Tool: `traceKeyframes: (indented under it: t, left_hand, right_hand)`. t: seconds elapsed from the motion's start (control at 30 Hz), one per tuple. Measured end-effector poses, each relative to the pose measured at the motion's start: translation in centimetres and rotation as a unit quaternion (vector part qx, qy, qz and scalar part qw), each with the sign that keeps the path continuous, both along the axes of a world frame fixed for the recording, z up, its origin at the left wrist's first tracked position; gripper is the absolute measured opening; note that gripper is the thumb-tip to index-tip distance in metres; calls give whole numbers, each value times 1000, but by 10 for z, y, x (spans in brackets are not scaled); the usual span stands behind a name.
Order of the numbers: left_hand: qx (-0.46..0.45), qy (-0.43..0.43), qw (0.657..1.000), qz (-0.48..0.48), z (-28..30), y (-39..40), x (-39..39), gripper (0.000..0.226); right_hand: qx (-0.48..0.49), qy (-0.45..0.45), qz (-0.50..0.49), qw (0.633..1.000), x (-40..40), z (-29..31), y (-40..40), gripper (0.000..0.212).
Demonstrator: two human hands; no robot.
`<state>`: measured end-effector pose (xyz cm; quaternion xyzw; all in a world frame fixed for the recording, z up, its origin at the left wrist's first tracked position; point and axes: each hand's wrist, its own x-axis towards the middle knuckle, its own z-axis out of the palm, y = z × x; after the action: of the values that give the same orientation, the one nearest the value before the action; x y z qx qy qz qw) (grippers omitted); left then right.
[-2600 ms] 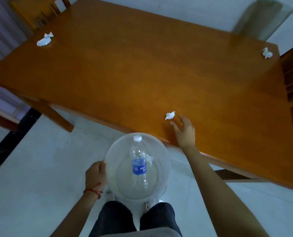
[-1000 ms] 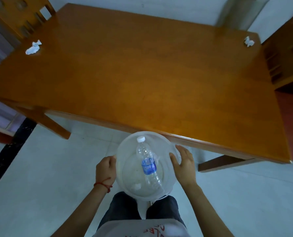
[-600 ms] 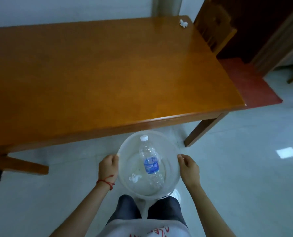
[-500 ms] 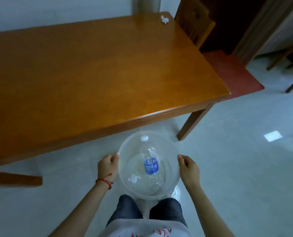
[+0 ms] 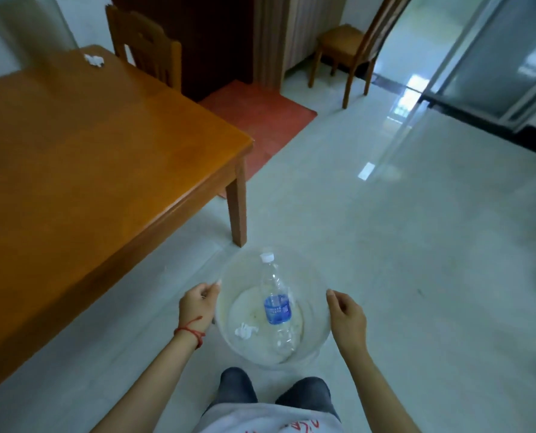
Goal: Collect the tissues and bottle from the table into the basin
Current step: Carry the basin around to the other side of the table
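I hold a clear plastic basin [image 5: 318,335] in front of my waist, above the floor. My left hand [image 5: 197,304] grips its left rim and my right hand [image 5: 348,317] grips its right rim. Inside the basin lies a clear bottle [image 5: 276,304] with a blue label and a white cap, cap pointing away from me. A crumpled white tissue [image 5: 244,331] rests on the basin's bottom, left of the bottle. Another white tissue [image 5: 94,60] lies on the far corner of the orange wooden table [image 5: 72,157].
A wooden chair [image 5: 147,48] stands at the table's far end, beside a red mat [image 5: 257,117]. A second chair [image 5: 351,48] stands farther right near a glass sliding door [image 5: 491,57]. The table's leg [image 5: 238,207] is just ahead of the basin. Pale tiled floor spreads to the right.
My right hand took the near tissue off the table; a tissue now lies in the basin. Both hands now hold the basin, and my view has swung right, past the table's corner.
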<state>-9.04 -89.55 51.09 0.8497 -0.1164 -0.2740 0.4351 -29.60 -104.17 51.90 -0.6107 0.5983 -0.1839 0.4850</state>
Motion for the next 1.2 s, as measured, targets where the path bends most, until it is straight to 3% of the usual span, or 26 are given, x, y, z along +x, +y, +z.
traceKeyframes:
  t: [0.3, 0.6, 0.87, 1.2]
  left_hand:
    - [-35, 24, 992, -119, 13, -112, -91, 32]
    - [-43, 38, 983, -176, 17, -187, -150, 35]
    - [-35, 47, 979, -193, 10, -268, -138, 32]
    - [-50, 47, 983, -169, 5, -419, -69, 29]
  right_hand:
    - [-18, -30, -141, 989, -121, 3, -54, 20]
    - [-25, -43, -203, 978, -187, 5, -106, 13]
    - [-27, -44, -222, 974, -180, -2, -182, 16]
    - [-40, -43, -210, 976, -109, 1, -343, 17]
